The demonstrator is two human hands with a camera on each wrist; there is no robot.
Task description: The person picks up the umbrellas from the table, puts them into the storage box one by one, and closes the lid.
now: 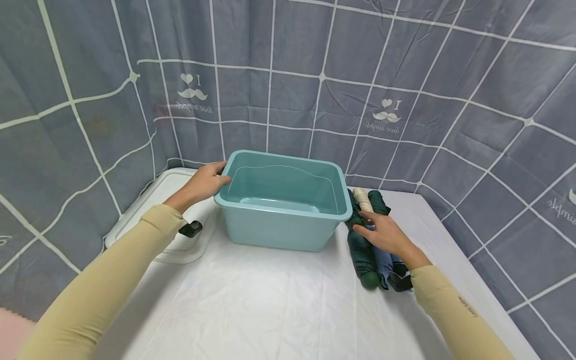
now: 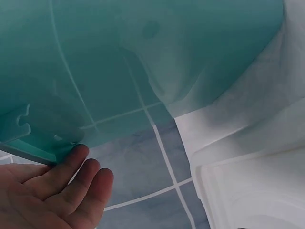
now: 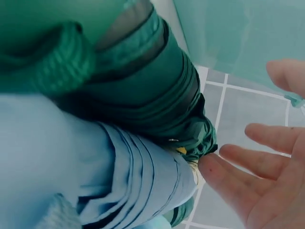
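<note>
A teal plastic bin [image 1: 279, 227] stands on the white-covered table. My left hand [image 1: 204, 182] holds its left rim, thumb over the edge; in the left wrist view the fingers [image 2: 97, 183] reach under the rim. To the right of the bin lie several folded umbrellas: a dark green umbrella [image 1: 360, 250], a blue umbrella [image 1: 383, 262], and behind them a cream umbrella [image 1: 362, 200] and another dark green one [image 1: 377, 200]. Over these hovers my right hand [image 1: 382, 234], fingers loosely spread. The right wrist view puts its fingertips close to the end of the blue umbrella [image 3: 143, 167].
A white lid [image 1: 135, 215] lies to the left of the bin, partly behind my left forearm. Grey curtain [image 1: 292, 100] with white grid lines rises behind the table and along both sides. The white tabletop [image 1: 252, 300] stretches in front of the bin.
</note>
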